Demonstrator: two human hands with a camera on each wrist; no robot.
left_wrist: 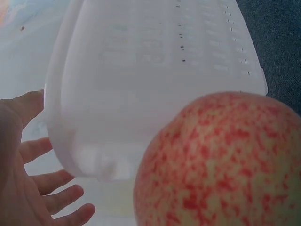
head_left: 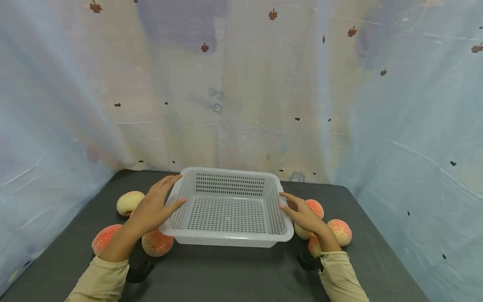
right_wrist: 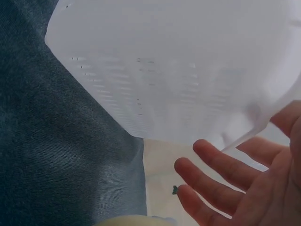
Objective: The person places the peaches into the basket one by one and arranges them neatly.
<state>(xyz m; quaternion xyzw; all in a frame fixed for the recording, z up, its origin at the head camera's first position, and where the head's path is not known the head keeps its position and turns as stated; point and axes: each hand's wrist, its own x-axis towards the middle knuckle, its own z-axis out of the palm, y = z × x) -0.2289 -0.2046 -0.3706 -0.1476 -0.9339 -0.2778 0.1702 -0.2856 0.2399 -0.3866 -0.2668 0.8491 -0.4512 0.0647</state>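
Observation:
A white perforated plastic basket (head_left: 226,214) stands in the middle of the dark table, with nothing inside it. At its left end is my left hand (head_left: 154,208), fingers spread and fairly straight, thumb over the rim. The left wrist view has these fingers (left_wrist: 52,181) beside the basket's outer wall (left_wrist: 117,94). My right hand (head_left: 303,214) is at the opposite end, its fingertips right at the rim; in the right wrist view its fingers (right_wrist: 225,165) are loosely extended by the basket. A red-speckled peach (head_left: 157,243) lies under my left hand, against the basket's near left corner in the head view.
More peaches lie left of the basket: a pale yellow peach (head_left: 129,203) and a reddish peach (head_left: 105,238). To the right are several others, including a speckled peach (head_left: 340,232) and a pinkish peach (head_left: 315,207). A pale plastic curtain (head_left: 245,105) hangs behind the table.

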